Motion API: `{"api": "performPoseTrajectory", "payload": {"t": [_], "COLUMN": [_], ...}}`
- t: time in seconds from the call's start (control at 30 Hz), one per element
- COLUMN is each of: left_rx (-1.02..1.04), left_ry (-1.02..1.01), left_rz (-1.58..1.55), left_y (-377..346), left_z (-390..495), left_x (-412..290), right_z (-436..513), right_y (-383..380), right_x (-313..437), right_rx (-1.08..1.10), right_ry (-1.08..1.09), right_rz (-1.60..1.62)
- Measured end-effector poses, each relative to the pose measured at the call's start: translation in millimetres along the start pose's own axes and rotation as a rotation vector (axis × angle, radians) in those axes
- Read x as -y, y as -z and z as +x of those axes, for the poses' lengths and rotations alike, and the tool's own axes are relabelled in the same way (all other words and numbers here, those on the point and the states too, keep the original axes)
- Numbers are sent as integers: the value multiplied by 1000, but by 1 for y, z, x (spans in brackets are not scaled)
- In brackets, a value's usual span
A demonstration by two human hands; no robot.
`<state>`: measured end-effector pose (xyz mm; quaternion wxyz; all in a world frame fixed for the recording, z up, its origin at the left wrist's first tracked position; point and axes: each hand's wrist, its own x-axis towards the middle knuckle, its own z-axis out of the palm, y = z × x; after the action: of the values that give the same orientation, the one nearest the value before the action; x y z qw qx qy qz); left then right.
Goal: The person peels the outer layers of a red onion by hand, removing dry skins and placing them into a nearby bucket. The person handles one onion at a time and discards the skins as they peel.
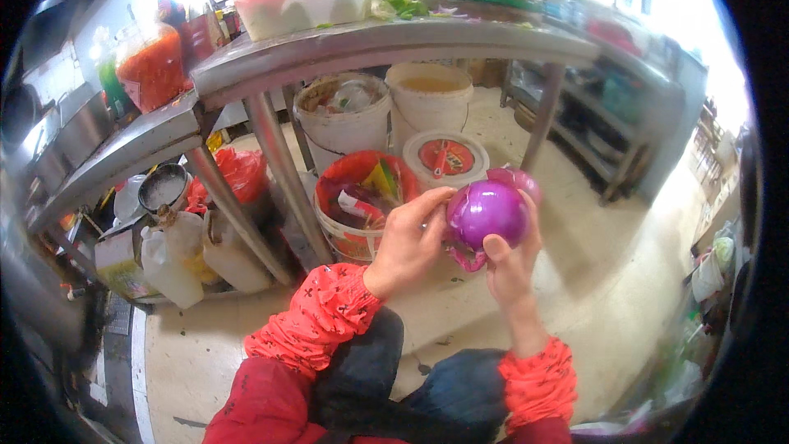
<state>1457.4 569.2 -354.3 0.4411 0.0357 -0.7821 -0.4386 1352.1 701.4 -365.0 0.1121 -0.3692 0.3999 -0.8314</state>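
Note:
A glossy purple onion [490, 213] is held up in front of me, with loose strips of its skin hanging at the lower left and a larger flap of skin behind its top right. My right hand [518, 253] grips it from below and the right, the thumb on its near face. My left hand [416, 231] is at the onion's left side, its fingertips pinched at the skin; whether a piece of skin lies between them is hidden. Below and beyond my left hand, a bucket [348, 237] lined with a red bag holds waste and packaging.
A steel table [394, 43] crosses ahead, with white plastic tubs [271, 12] and green leaf scraps on top. Open white buckets [345, 129] and a lidded bucket [445, 157] stand beneath it. Plastic jugs [169, 259] are at the left, a metal shelf rack [592, 129] at the right.

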Motion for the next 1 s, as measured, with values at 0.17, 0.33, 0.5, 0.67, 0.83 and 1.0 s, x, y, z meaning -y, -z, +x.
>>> {"api": "performPoseTrajectory", "payload": {"t": [0.17,0.33,0.5,0.67,0.83,1.0], "left_rx": [116,146,174,126,146,105], "left_ry": [35,-50,-24,5,171,86], "left_rz": [-9,141,126,172,42,43], "left_y": [7,9,11,10,15,11], "left_z": [1,4,3,4,6,3], "left_x": [-9,-13,-13,-1,4,-4], "right_z": [7,9,11,11,8,9], "right_y": [9,18,26,29,25,21], "right_x": [-1,-1,3,5,2,-1], "right_rx": [39,98,135,205,176,99], "right_ry": [5,46,44,162,95,133], "right_rz": [-133,-205,-289,-528,-398,-352]}}
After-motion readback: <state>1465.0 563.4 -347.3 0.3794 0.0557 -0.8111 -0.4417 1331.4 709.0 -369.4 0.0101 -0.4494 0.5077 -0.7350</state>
